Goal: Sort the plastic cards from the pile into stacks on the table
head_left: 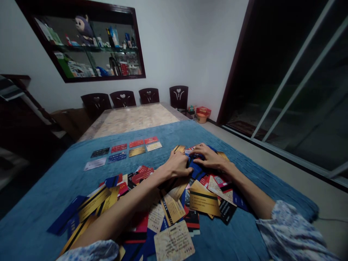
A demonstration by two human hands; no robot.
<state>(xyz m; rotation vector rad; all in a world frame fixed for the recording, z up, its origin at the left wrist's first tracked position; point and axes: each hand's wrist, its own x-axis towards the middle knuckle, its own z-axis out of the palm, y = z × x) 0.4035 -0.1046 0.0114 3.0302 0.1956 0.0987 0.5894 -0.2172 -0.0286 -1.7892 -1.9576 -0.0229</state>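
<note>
A loose heap of plastic cards (pixel 174 210) in gold, blue, red and black covers the near part of a blue cloth (pixel 54 185). Both my arms reach across it. My left hand (pixel 178 165) is curled closed at the far end of the heap, its fingers pressed onto a blue card (pixel 196 169). My right hand (pixel 208 156) lies on the same spot with fingers bent, touching that blue card. The two hands meet there. Farther left, several cards (pixel 123 152) lie laid out in two neat rows.
The cloth covers the near end of a long marble-topped table (pixel 133 119). Several dark chairs (pixel 122 98) stand at its far side. A wall cabinet (pixel 89 43) holds bottles and a toy. Glass sliding doors (pixel 299 90) are at the right. A small basket (pixel 201 116) sits on the floor.
</note>
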